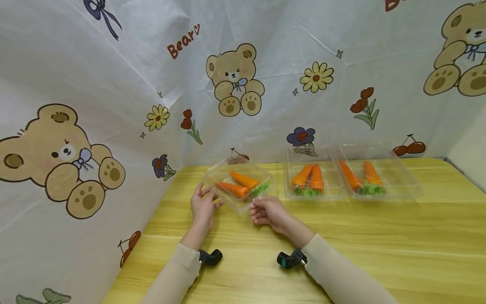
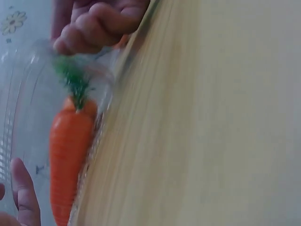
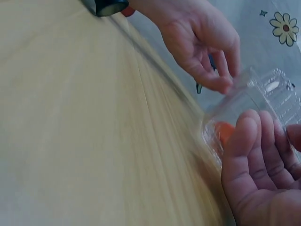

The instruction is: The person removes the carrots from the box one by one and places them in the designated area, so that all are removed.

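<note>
A clear plastic box (image 1: 228, 166) with two orange carrots (image 1: 234, 190) with green tops is tilted between the two hands. The right hand (image 1: 270, 214) pinches its near right corner between thumb and curled fingers, beside the green tops. Spread, relaxed fingers of the left hand (image 1: 203, 207) touch or nearly touch its left edge. In the left wrist view, one carrot (image 2: 70, 150) shows through the plastic, with the left thumb extended nearby. The right wrist view has the right palm (image 3: 263, 188) partly covering the box (image 3: 235, 103).
Two more clear boxes stand side by side at the table's back: a middle box (image 1: 334, 194) and a right box (image 1: 406, 190), each with two carrots. A wood-grain table (image 1: 341, 232) lies underneath. Bear-printed cloth (image 1: 281, 101) hangs behind and at left.
</note>
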`<state>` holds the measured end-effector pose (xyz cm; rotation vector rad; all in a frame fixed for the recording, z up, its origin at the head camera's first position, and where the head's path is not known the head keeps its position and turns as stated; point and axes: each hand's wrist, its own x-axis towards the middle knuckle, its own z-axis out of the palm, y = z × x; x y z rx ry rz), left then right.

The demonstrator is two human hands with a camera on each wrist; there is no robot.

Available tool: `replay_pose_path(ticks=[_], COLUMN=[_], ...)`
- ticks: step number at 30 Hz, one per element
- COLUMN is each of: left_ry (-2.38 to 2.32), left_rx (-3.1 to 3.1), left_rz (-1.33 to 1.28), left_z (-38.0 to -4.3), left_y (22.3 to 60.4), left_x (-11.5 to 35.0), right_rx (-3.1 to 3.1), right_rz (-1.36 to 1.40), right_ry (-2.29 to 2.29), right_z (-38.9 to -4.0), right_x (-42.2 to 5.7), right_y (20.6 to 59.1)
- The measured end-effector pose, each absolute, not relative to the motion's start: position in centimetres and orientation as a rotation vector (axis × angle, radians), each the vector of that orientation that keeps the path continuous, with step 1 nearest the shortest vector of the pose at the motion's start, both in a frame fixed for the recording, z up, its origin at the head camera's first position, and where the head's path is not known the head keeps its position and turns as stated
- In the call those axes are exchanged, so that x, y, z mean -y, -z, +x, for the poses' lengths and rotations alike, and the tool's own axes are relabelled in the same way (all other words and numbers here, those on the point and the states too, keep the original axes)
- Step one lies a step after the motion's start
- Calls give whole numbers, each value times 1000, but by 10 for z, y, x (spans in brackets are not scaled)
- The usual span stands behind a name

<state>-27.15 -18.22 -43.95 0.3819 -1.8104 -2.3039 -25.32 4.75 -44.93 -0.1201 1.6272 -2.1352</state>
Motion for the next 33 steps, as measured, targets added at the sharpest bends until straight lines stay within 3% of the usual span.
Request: replay_pose_path(ticks=[19,33], left_ry=[2366,2330], left_rx=[1941,2047], left_rz=[422,263], left_z=[-280,-280], left_y=[433,436], left_x=[232,260], right_rx=[-1575,-1517], right_rz=[-307,-359], right_ry=[2017,2001], right_z=[-266,-269], right_x=[-72,-78], right_y=[453,454])
